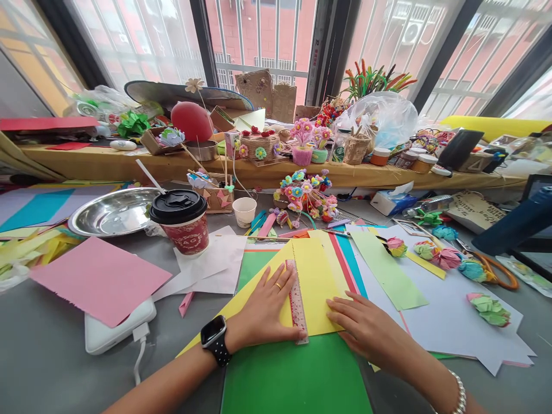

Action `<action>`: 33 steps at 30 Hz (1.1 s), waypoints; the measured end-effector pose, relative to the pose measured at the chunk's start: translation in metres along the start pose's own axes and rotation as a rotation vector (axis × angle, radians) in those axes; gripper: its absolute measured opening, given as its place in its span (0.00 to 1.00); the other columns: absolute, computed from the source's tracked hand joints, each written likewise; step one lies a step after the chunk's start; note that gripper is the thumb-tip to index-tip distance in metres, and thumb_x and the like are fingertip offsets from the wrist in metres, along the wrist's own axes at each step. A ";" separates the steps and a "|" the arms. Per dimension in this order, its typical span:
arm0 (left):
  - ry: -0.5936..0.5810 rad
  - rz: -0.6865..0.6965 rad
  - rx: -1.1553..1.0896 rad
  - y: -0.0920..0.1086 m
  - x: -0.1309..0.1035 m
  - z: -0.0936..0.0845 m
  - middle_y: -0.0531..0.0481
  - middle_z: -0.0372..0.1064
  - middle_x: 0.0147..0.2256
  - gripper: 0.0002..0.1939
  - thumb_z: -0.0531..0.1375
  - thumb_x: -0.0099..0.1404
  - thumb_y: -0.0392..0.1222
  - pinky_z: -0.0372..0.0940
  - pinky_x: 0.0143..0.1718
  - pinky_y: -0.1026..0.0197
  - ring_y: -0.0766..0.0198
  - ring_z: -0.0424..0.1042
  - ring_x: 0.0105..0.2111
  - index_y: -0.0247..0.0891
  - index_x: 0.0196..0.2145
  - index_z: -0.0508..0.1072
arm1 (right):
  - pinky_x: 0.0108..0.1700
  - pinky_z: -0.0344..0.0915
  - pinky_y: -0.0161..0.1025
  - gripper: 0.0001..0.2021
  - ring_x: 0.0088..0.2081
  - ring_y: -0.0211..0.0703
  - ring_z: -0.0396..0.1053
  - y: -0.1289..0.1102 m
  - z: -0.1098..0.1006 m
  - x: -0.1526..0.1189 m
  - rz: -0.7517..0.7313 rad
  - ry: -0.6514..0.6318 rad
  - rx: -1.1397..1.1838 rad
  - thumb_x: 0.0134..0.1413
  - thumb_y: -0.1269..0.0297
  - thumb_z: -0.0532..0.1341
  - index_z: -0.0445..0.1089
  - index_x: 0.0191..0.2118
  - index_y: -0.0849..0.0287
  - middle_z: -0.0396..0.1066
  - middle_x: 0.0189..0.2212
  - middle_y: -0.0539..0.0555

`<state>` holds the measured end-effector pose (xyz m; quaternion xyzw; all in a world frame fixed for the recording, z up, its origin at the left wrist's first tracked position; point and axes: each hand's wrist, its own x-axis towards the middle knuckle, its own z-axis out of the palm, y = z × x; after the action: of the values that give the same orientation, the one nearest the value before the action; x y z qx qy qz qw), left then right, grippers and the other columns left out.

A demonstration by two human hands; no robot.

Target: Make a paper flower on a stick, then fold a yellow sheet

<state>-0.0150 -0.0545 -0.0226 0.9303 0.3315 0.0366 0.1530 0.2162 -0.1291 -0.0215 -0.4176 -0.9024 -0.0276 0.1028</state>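
Observation:
My left hand (267, 305) lies flat with fingers spread, pressing a narrow clear ruler (297, 305) with red markings onto yellow paper (317, 282). A ring and a dark smartwatch (214, 333) are on that hand and wrist. From the right, my right hand (362, 322) rests its outstretched fingers on the yellow paper's right part; its thumb is near the lower edge. Beneath the yellow paper is a green sheet or board (293, 379). A pale green paper strip (388, 270) lies just beyond my right hand, on white sheets (452, 322).
Left are a lidded coffee cup (185, 230), a steel plate (112, 213), pink paper (101, 279) and a white power bank (118, 325). Ahead stand a paper cup (244, 211) and craft flowers (306, 192). Orange-handled scissors (495, 270) and crumpled paper flowers (489, 309) lie right.

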 end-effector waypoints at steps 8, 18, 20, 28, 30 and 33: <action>-0.028 -0.017 -0.016 0.002 0.001 -0.003 0.41 0.30 0.60 0.51 0.48 0.47 0.70 0.29 0.57 0.47 0.52 0.30 0.59 0.33 0.59 0.39 | 0.46 0.64 0.50 0.16 0.43 0.47 0.68 -0.002 0.001 0.001 -0.055 0.046 -0.065 0.49 0.80 0.47 0.66 0.39 0.62 0.70 0.40 0.60; -0.024 -0.028 -0.022 0.002 0.002 -0.002 0.40 0.28 0.60 0.52 0.48 0.46 0.70 0.30 0.57 0.47 0.51 0.30 0.59 0.33 0.59 0.39 | 0.47 0.62 0.48 0.12 0.39 0.40 0.69 0.010 -0.022 0.007 -0.029 0.121 0.080 0.57 0.72 0.46 0.66 0.34 0.57 0.72 0.35 0.54; -0.021 -0.030 -0.024 0.002 0.002 -0.002 0.40 0.29 0.60 0.52 0.48 0.46 0.71 0.30 0.57 0.47 0.51 0.30 0.59 0.33 0.59 0.39 | 0.48 0.60 0.48 0.12 0.38 0.38 0.69 0.012 -0.023 0.009 -0.030 0.140 0.099 0.57 0.72 0.47 0.66 0.33 0.56 0.72 0.34 0.53; -0.011 -0.021 -0.027 0.001 0.001 -0.001 0.40 0.33 0.60 0.51 0.47 0.46 0.71 0.31 0.57 0.46 0.51 0.32 0.59 0.34 0.59 0.40 | 0.50 0.57 0.45 0.11 0.37 0.36 0.69 0.014 -0.028 0.019 -0.078 0.150 0.144 0.56 0.74 0.49 0.66 0.33 0.55 0.72 0.32 0.49; 0.009 -0.017 -0.028 0.001 0.001 0.000 0.40 0.33 0.60 0.51 0.48 0.46 0.71 0.31 0.57 0.46 0.51 0.32 0.59 0.34 0.59 0.40 | 0.50 0.57 0.44 0.11 0.36 0.35 0.69 0.014 -0.029 0.019 -0.079 0.133 0.143 0.57 0.73 0.48 0.67 0.33 0.55 0.72 0.31 0.49; 0.031 -0.019 -0.031 0.000 0.000 0.001 0.40 0.32 0.60 0.52 0.49 0.46 0.70 0.31 0.57 0.46 0.51 0.33 0.59 0.35 0.59 0.40 | 0.50 0.57 0.43 0.11 0.35 0.34 0.69 0.015 -0.028 0.016 -0.078 0.115 0.151 0.57 0.72 0.49 0.67 0.32 0.54 0.72 0.30 0.48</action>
<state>-0.0150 -0.0547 -0.0239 0.9239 0.3420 0.0545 0.1625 0.2220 -0.1114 0.0084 -0.3708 -0.9101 0.0129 0.1844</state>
